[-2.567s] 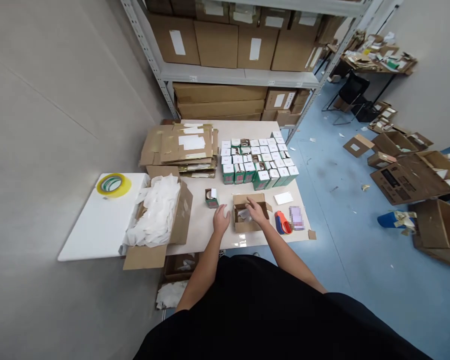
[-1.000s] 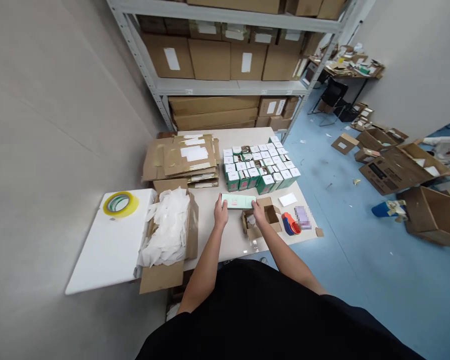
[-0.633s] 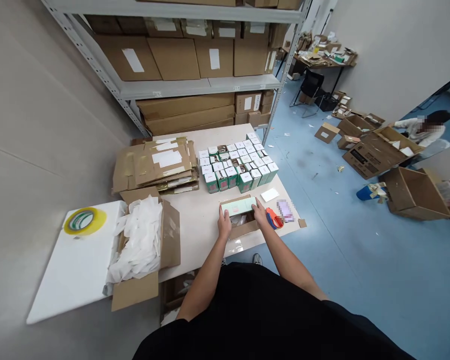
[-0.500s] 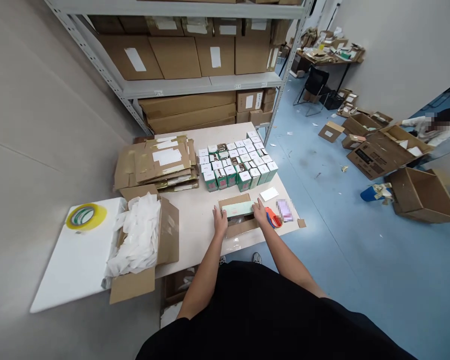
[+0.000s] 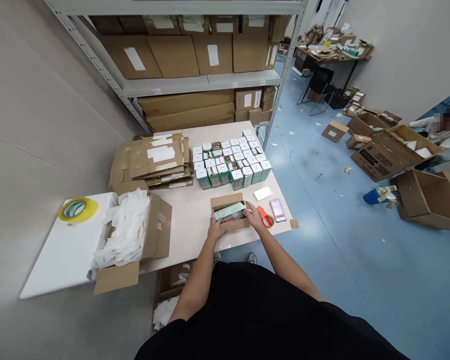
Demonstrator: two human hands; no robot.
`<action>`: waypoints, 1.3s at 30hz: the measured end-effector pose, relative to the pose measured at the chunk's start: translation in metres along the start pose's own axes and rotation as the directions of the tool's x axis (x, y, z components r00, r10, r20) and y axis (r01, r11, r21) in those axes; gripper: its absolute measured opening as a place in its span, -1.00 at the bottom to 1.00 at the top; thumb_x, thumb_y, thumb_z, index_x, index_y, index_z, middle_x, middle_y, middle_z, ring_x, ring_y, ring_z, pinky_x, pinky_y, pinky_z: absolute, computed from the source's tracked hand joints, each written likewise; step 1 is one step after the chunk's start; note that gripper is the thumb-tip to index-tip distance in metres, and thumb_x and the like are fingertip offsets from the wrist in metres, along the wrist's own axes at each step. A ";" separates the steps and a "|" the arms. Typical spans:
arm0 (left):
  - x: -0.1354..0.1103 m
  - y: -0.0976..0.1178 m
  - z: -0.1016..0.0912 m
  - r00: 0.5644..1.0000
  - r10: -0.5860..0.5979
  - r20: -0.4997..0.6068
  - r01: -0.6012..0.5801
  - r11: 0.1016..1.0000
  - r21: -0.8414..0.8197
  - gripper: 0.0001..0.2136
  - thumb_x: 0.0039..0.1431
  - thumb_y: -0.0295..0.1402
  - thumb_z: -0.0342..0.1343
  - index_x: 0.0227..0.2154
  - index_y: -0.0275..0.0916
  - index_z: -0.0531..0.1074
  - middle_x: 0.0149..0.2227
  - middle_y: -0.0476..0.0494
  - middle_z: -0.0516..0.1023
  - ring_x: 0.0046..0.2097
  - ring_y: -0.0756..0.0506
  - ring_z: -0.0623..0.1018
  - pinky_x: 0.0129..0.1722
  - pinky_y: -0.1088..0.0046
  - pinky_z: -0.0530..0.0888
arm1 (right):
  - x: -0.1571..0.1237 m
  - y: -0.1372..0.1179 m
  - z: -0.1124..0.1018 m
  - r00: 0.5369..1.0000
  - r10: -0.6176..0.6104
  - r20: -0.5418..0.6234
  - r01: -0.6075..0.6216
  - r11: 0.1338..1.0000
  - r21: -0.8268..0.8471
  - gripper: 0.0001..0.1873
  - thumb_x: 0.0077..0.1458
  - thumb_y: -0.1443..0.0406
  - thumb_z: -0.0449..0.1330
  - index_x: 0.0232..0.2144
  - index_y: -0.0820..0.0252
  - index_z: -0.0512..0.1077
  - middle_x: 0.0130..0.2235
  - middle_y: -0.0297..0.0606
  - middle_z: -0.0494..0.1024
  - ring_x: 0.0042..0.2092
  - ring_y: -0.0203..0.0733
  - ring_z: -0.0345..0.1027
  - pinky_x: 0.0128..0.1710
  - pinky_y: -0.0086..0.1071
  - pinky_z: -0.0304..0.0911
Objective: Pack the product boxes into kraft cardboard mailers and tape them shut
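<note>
Pale green carton [image 5: 230,211] lying tilted inside a small open cardboard box [image 5: 228,201], box near the front edge of the table [image 5: 180,240]; more green-and-pink packaging [image 5: 233,218] shows beneath it, too small to read; left hand [image 5: 216,229] at the carton's left end, fingers curled down over the box's near left corner; right hand [image 5: 253,211] at the carton's right end, fingertips [image 5: 246,206] pressed against it; grip narrow on both sides, carton held between the two hands.

Just right of the right hand, an orange tape dispenser [image 5: 264,216]; beyond it a blurred purple-and-white item [image 5: 277,210]; a white card [image 5: 263,193] just behind the box; behind that, tight rows of upright green boxes with white tops [image 5: 228,162], reaching toward the table's far edge; left of them, a stack of flattened cardboard [image 5: 150,162]; off the table's left edge, an open carton stuffed with white packing paper [image 5: 127,230], beside a white board [image 5: 60,255] carrying a yellow roll of packing tape [image 5: 77,209]; steel shelf [image 5: 210,80] of sealed cartons behind the table; loose cartons on the blue floor [image 5: 322,210] to the right; another person [image 5: 433,127] at far right, among those cartons, well apart.
</note>
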State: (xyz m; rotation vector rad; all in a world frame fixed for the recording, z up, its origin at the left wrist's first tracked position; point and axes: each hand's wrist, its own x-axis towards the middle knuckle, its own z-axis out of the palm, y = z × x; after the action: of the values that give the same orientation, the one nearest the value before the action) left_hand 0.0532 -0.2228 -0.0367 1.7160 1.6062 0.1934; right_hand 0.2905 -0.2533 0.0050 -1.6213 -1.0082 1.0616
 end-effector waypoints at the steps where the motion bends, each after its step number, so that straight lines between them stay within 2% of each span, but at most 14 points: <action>1: -0.005 -0.002 0.006 0.999 0.022 -0.025 -0.021 1.000 0.018 -0.42 -0.02 -0.13 0.40 0.08 -0.21 0.51 0.54 -0.26 -0.18 0.49 -0.47 -0.02 0.36 0.03 0.26 | -0.002 0.002 -0.003 1.000 0.007 0.020 -0.007 1.000 0.020 -0.33 0.12 0.11 0.20 0.28 0.04 0.39 0.28 -0.15 0.45 0.32 0.06 0.28 0.28 -0.03 0.27; 4: -0.016 -0.004 0.020 0.986 0.091 -0.138 -0.086 0.995 0.045 -0.72 0.18 -0.18 0.25 -0.11 -0.21 0.59 0.54 -0.18 -0.16 0.50 -0.45 -0.03 0.37 -0.03 0.24 | -0.008 0.011 -0.011 0.998 0.041 0.050 -0.044 0.998 0.051 -0.32 0.09 0.10 0.23 0.27 0.05 0.40 0.32 -0.14 0.40 0.35 0.09 0.23 0.29 0.02 0.24; 6: -0.022 -0.002 0.025 0.974 0.110 -0.198 -0.105 0.994 0.036 -0.80 0.23 -0.23 0.21 -0.22 -0.23 0.61 0.54 -0.17 -0.13 0.48 -0.44 0.03 0.39 -0.04 0.20 | -0.011 0.016 -0.014 0.997 0.052 0.065 -0.055 0.997 0.052 -0.31 0.08 0.09 0.23 0.27 0.06 0.40 0.34 -0.14 0.37 0.36 0.08 0.21 0.32 0.02 0.20; 9: -0.027 0.003 0.029 0.963 0.104 -0.249 -0.111 0.994 -0.014 -0.83 0.24 -0.26 0.19 -0.31 -0.23 0.63 0.53 -0.12 -0.07 0.46 -0.43 0.08 0.40 -0.04 0.20 | -0.014 0.017 -0.017 0.994 0.023 0.110 -0.030 0.997 0.068 -0.32 0.10 0.10 0.22 0.28 0.05 0.39 0.35 -0.16 0.36 0.36 0.04 0.22 0.33 -0.02 0.20; 13: -0.041 0.005 0.030 0.957 0.091 -0.274 -0.116 0.990 -0.075 -0.81 0.27 -0.25 0.18 -0.29 -0.21 0.65 0.53 -0.08 -0.08 0.48 -0.42 0.02 0.42 -0.05 0.17 | -0.014 0.007 -0.011 0.984 -0.073 0.161 0.063 0.996 0.068 -0.35 0.14 0.14 0.18 0.29 0.04 0.38 0.34 -0.17 0.37 0.35 0.01 0.22 0.32 -0.09 0.21; 18: -0.069 -0.009 0.023 0.942 0.071 -0.327 -0.113 0.987 -0.111 -0.75 0.30 -0.15 0.17 -0.26 -0.19 0.66 0.51 -0.10 -0.01 0.51 -0.43 -0.10 0.43 -0.16 0.08 | -0.014 -0.012 0.018 0.955 -0.175 0.240 0.170 0.984 0.042 -0.39 0.16 0.16 0.15 0.26 0.05 0.40 0.36 -0.16 0.34 0.39 -0.03 0.16 0.34 -0.11 0.19; 24: -0.111 -0.042 -0.006 0.907 0.023 -0.421 -0.075 0.991 -0.109 -0.71 0.33 -0.12 0.12 -0.23 -0.16 0.67 0.50 -0.08 0.05 0.51 -0.42 -0.11 0.41 -0.17 0.13 | -0.014 -0.043 0.086 0.890 -0.246 0.383 0.265 0.964 0.004 -0.41 0.19 0.16 0.14 0.27 0.00 0.39 0.40 -0.18 0.27 0.42 0.02 0.10 0.30 -0.04 0.23; 29: -0.142 -0.073 -0.036 0.875 -0.029 -0.483 -0.027 0.994 -0.110 -0.70 0.32 -0.09 0.12 -0.21 -0.11 0.69 0.48 -0.06 0.11 0.49 -0.42 -0.03 0.42 -0.16 0.13 | -0.011 -0.078 0.157 0.801 -0.339 0.493 0.393 0.919 -0.006 -0.40 0.15 0.20 0.17 0.26 0.01 0.41 0.40 -0.20 0.27 0.41 0.01 0.11 0.35 -0.05 0.17; 35: -0.159 -0.111 -0.054 0.826 -0.078 -0.557 0.000 0.990 -0.139 -0.74 0.32 -0.13 0.14 -0.21 -0.09 0.70 0.47 -0.03 0.13 0.47 -0.46 0.00 0.39 -0.19 0.16 | 0.003 -0.111 0.250 0.703 -0.374 0.605 0.498 0.866 -0.044 -0.36 0.16 0.21 0.18 0.30 -0.01 0.36 0.42 -0.21 0.23 0.41 0.03 0.11 0.33 0.00 0.19; 39: -0.162 -0.126 -0.061 0.825 -0.051 -0.562 -0.027 0.991 -0.128 -0.80 0.30 -0.21 0.18 -0.22 -0.08 0.71 0.46 -0.04 0.16 0.45 -0.45 0.05 0.39 -0.14 0.18 | 0.028 -0.132 0.316 0.646 -0.385 0.659 0.573 0.815 -0.084 -0.30 0.09 0.24 0.25 0.31 0.06 0.34 0.44 -0.15 0.17 0.44 0.07 0.04 0.37 0.02 0.14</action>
State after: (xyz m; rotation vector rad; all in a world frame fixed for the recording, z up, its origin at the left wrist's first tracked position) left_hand -0.1135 -0.3543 -0.0093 1.6292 1.9669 0.8554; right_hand -0.0191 -0.1156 0.0621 -1.0795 -2.0040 1.1104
